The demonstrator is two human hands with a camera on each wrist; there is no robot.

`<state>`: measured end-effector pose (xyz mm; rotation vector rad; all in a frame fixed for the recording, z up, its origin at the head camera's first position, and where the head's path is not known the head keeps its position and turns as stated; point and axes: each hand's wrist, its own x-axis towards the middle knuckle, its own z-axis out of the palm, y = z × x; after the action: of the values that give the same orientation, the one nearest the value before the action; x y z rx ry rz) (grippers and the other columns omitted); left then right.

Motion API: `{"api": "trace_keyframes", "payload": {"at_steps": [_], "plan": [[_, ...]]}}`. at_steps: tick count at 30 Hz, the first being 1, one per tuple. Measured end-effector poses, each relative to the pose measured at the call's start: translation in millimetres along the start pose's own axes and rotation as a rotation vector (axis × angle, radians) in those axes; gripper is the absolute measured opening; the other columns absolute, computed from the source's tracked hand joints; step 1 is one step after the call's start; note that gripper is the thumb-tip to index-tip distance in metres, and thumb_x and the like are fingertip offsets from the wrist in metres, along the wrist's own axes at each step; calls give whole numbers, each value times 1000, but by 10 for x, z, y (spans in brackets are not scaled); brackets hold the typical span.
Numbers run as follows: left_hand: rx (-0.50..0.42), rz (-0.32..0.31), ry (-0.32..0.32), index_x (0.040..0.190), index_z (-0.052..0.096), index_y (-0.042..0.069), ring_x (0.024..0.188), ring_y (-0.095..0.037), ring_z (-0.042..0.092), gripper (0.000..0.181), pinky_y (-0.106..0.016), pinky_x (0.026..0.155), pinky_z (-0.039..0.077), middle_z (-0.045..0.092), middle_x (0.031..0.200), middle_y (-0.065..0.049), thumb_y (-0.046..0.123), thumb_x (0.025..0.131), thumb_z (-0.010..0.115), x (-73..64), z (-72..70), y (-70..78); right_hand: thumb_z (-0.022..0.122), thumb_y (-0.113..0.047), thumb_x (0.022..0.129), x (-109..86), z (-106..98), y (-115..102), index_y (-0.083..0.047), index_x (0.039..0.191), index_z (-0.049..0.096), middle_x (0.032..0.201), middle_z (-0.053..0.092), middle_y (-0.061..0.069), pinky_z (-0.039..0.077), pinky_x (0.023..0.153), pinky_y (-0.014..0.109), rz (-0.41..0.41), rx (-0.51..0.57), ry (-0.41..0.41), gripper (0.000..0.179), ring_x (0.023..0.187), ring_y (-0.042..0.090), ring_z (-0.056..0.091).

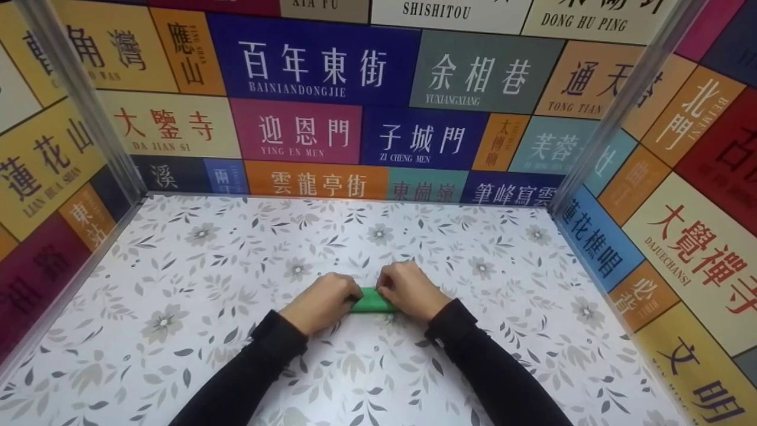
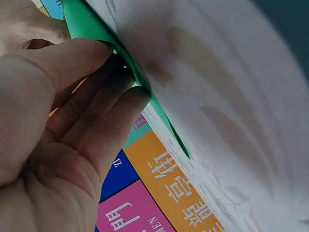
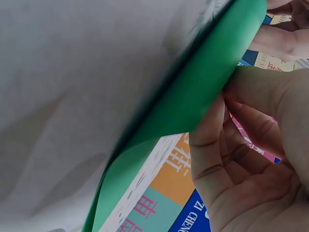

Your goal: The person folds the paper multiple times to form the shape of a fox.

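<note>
- Green curled sheet (image 1: 369, 302), pinched by both the left hand (image 1: 326, 302) and the right hand (image 1: 412, 290), spanning the space between them.
- Black sleeves (image 1: 236, 378) around both wrists.
- White floral tabletop (image 1: 142, 367) below.
- Colourful sign-covered wall (image 1: 319, 65) beyond.

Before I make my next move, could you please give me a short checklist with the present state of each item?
1. Left hand pinching the green sheet: ok.
2. Right hand pinching it too: ok.
3. Sheet lying flat: not ok, it curves over.
4. Sheet's layers lined up: cannot tell, the hands cover parts of it.
5. Black sleeves off the sheet: ok, both end at the wrists.
</note>
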<state>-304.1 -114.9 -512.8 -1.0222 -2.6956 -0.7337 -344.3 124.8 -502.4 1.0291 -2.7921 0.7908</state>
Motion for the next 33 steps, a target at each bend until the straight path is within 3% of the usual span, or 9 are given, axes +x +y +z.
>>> {"api": "trace_keyframes", "payload": {"at_steps": [6,12,33], "plan": [[3,-4,-3,103,89,1,95,-30,83,19,-43,89,71,84,102,-14,-12,93,80,-13,-5,-18,85,0,97,28,37,47,-6,94,84,91,84,8,66,82,41,-28,-25,10,7,84,24,77],[17,-48,-16,105,89,1,95,-31,82,18,-45,91,71,80,105,-14,-10,94,80,-16,-8,-48,85,-1,98,45,52,75,-7,95,85,92,84,7,67,85,44,-35,-32,8,6,86,25,78],[10,-45,-28,103,90,3,94,-30,80,17,-45,90,70,80,103,-13,-8,95,79,0,-12,-48,86,-2,98,37,26,56,-4,104,87,97,85,11,68,87,46,-25,-42,-14,7,90,28,80]]}}
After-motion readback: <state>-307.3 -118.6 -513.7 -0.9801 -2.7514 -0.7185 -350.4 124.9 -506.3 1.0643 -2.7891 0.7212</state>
